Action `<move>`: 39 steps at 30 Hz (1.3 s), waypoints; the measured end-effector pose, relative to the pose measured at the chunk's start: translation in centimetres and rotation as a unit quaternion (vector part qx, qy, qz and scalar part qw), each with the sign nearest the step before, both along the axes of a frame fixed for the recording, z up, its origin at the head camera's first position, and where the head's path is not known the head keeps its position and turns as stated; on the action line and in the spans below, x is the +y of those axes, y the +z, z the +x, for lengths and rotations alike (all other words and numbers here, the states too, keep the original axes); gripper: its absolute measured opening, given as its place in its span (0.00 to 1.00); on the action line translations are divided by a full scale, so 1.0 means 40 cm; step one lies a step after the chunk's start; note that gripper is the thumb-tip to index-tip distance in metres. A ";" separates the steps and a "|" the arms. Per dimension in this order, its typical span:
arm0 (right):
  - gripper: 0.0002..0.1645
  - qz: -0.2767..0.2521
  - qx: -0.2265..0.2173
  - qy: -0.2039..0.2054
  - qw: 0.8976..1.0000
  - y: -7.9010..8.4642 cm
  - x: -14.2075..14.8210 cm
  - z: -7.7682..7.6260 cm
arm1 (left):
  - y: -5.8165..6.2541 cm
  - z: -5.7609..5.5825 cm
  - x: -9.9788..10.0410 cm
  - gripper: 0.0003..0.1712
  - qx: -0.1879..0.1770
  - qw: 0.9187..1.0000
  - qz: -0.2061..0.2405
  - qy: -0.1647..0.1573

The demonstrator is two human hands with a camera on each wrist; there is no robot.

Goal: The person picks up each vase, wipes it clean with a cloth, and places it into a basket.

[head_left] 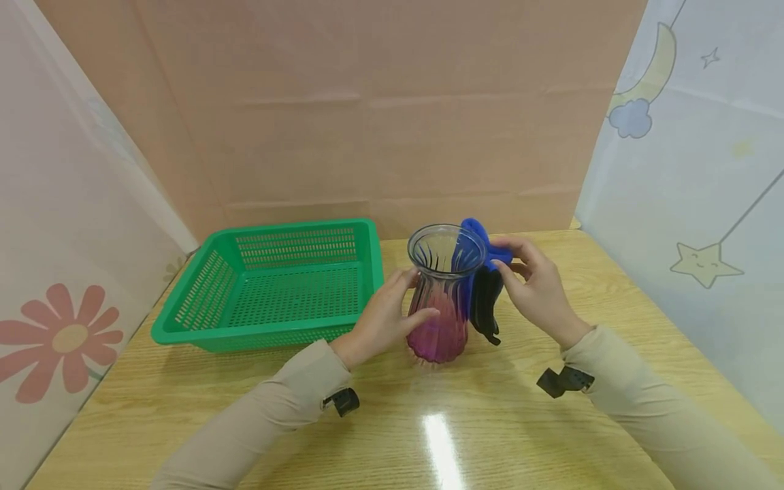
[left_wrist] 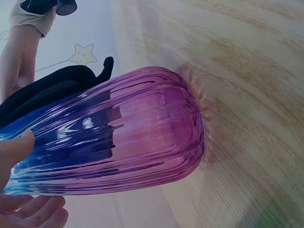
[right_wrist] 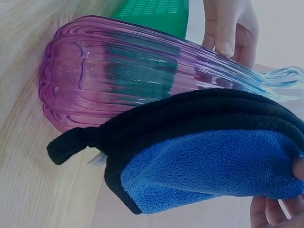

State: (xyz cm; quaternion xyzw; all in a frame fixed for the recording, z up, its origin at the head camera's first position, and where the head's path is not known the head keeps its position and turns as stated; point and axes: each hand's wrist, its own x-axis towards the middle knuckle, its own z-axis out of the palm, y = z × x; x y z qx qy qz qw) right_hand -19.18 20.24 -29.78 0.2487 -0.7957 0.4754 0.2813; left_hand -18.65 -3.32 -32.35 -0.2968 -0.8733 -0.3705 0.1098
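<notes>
A ribbed glass vase [head_left: 438, 320], clear bluish at the top and pink-purple toward its base, stands upright on the wooden table. My left hand [head_left: 386, 306] holds it from the left, thumb across the front and fingers around the far side of its neck. On the vase's right, my right hand [head_left: 539, 286] pinches a blue cloth [right_wrist: 213, 156] with black edging and a small black loop [right_wrist: 71, 145]. The cloth hangs down beside the vase, close along its side. Blue shows through the glass in the left wrist view [left_wrist: 76, 133].
A green plastic basket [head_left: 266, 328] with slotted walls sits on the table [head_left: 392, 422] to the left of the vase. A plain pinkish-tan backdrop [head_left: 367, 122] rises behind the table, with patterned sheets at both sides.
</notes>
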 end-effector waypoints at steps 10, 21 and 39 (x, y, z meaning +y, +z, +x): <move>0.16 0.019 -0.012 -0.006 1.000 -0.016 -0.011 0.001 | 0.000 0.004 0.002 0.38 -0.004 1.000 0.001 0.009; 0.15 0.051 -0.008 -0.003 0.999 -0.031 -0.016 0.000 | 0.006 0.007 0.004 0.38 -0.008 1.000 -0.003 0.010; 0.16 0.124 -0.031 -0.024 0.991 -0.054 -0.009 0.001 | 0.006 0.005 0.004 0.38 -0.006 1.000 -0.005 0.016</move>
